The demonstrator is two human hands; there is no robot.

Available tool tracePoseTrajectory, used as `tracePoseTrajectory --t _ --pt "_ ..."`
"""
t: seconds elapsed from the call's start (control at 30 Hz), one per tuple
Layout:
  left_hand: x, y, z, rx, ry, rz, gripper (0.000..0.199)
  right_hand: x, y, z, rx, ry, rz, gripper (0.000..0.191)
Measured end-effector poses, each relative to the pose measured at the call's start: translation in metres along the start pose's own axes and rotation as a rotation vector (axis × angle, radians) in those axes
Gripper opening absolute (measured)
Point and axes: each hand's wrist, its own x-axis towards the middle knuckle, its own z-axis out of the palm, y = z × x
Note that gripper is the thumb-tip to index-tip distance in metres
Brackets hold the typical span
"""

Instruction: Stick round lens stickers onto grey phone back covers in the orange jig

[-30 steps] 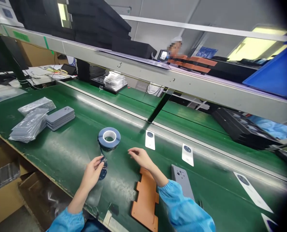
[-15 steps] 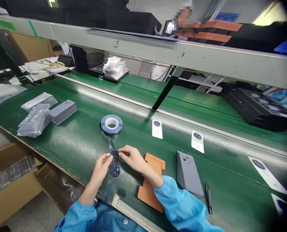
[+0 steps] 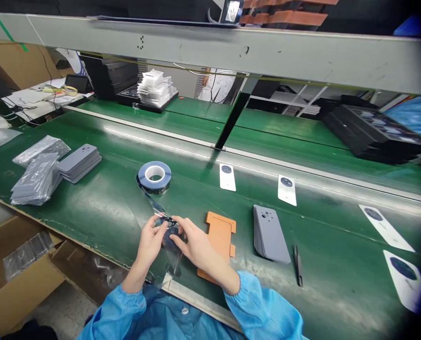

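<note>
A strip of clear film [image 3: 154, 203] with dark round stickers runs from a blue roll [image 3: 166, 174] with a white core down to my hands. My left hand [image 3: 151, 243] pinches the strip between thumb and fingers. Close beside it, my right hand [image 3: 194, 243] grips the strip's right side at a dark round sticker [image 3: 168, 221], its thumb below. The sticker is tilted and partly covered by my fingers. Below my hands, the loose end of the film hangs toward the table edge. An orange fixture plate [image 3: 219, 231] lies under my right forearm.
Right of the plate are a stack of grey phone-shaped panels [image 3: 271, 236] and black tweezers [image 3: 298, 267]. White cards with dark round stickers, such as this card [image 3: 227, 180], lie along the bench. At left sit another grey stack [image 3: 79, 163] and bagged panels [image 3: 37, 182]. A shelf beam [image 3: 196, 47] crosses above.
The dark sticker between my hands has tilted from facing me to nearly edge-on. My right fingers have moved over it, thumb below. The view has tipped downward.
</note>
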Motion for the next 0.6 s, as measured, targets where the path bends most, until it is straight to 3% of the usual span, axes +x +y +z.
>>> tracePoseTrajectory --t 0.1,0.33,0.5,0.6 --pt "-0.004 0.002 0.001 0.031 0.020 0.024 0.079 -0.004 0.002 0.003 0.035 0.034 -0.006 0.050" --pt "-0.010 0.006 0.005 0.121 0.023 0.087 0.088 -0.002 0.003 -0.004 0.042 -0.097 0.014 0.031" --pt "-0.013 0.009 0.005 0.174 0.047 0.085 0.094 -0.006 0.001 -0.006 0.293 -0.001 0.084 0.014" --pt "-0.010 0.014 -0.006 0.230 0.095 0.068 0.096 -0.013 0.006 -0.012 0.525 0.078 0.216 0.020"
